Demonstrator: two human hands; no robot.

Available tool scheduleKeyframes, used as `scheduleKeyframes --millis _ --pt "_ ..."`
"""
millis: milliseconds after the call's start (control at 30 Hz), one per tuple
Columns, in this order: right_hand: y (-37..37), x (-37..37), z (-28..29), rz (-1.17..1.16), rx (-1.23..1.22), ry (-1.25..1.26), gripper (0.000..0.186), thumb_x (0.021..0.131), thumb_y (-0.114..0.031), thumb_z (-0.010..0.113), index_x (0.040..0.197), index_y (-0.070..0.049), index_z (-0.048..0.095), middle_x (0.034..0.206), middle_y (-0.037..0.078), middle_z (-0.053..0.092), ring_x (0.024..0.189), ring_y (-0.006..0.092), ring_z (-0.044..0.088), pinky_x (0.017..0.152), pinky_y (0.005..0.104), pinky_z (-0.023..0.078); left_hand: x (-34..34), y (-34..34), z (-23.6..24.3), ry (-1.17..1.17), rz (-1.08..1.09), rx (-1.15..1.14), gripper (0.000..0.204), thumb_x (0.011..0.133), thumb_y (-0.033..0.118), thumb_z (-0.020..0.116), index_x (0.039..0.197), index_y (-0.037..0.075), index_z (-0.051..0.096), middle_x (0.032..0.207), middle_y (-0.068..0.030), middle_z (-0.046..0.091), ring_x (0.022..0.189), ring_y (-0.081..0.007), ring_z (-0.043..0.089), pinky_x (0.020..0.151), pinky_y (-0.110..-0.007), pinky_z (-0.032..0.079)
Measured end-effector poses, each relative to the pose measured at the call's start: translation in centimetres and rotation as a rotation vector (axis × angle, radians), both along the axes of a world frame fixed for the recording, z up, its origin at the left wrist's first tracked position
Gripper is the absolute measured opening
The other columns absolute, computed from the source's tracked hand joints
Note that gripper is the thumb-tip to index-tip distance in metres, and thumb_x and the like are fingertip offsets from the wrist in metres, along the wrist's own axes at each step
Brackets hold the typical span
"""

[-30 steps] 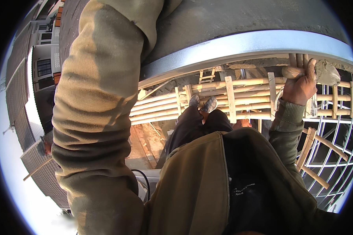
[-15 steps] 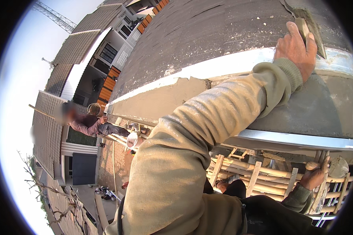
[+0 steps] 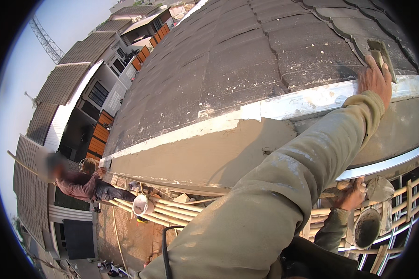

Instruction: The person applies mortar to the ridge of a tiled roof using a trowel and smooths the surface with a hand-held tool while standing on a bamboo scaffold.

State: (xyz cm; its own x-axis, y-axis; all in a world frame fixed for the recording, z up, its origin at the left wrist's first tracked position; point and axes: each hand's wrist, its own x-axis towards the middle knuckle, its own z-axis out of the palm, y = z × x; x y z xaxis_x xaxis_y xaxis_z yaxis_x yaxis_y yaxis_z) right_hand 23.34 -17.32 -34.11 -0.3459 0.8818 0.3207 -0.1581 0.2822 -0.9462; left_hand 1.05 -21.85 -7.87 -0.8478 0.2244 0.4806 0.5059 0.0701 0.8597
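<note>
Float [image 3: 387,59], flat and grey, clamped in left hand [image 3: 376,84]; right hand [image 3: 353,195] clasps grey-caked trowel [image 3: 380,189].

The flat grey float [image 3: 387,61] is held in the left hand [image 3: 376,83] over the dark tiled roof [image 3: 233,65], above the white edge strip [image 3: 307,101]. Below the grey cement fascia [image 3: 195,160], a mortar-covered trowel [image 3: 380,189] is held in the right hand [image 3: 352,197]. Far left, a round white bucket [image 3: 149,204] seems to be set on pale bamboo poles [image 3: 179,206].

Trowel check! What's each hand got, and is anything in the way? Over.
Left hand gripping float at roof edge. Right hand gripping trowel, lower down. Bucket close to trowel, possibly in the way.
</note>
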Motion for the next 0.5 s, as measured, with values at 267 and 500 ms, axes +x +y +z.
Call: scheduleKeyframes --millis 267,500 --pt "6.9 3.2 -6.9 -0.063 0.338 -0.263 0.014 0.096 -0.016 0.068 0.097 -0.003 0.069 0.092 0.004 0.068 0.077 0.0139 0.064 0.069 0.0294 0.052 -5.5 -24.4 0.2 0.536 0.023 -0.100 0.035 0.105 0.018 0.051 0.126 -0.009 0.055 0.110 -0.0318 0.066 0.101 -0.0390 0.067 0.090 -0.044 0.055" --pt "11.6 2.9 -6.3 -0.275 1.081 -0.928 0.018 0.094 -0.017 0.067 0.105 -0.004 0.070 0.097 0.006 0.071 0.085 0.0201 0.068 0.075 0.0347 0.055 -6.4 -56.3 -18.3 -0.380 0.160 0.171 0.043 0.108 0.030 0.037 0.122 -0.008 0.052 0.118 -0.0260 0.066 0.116 -0.0333 0.067 0.102 -0.041 0.051"
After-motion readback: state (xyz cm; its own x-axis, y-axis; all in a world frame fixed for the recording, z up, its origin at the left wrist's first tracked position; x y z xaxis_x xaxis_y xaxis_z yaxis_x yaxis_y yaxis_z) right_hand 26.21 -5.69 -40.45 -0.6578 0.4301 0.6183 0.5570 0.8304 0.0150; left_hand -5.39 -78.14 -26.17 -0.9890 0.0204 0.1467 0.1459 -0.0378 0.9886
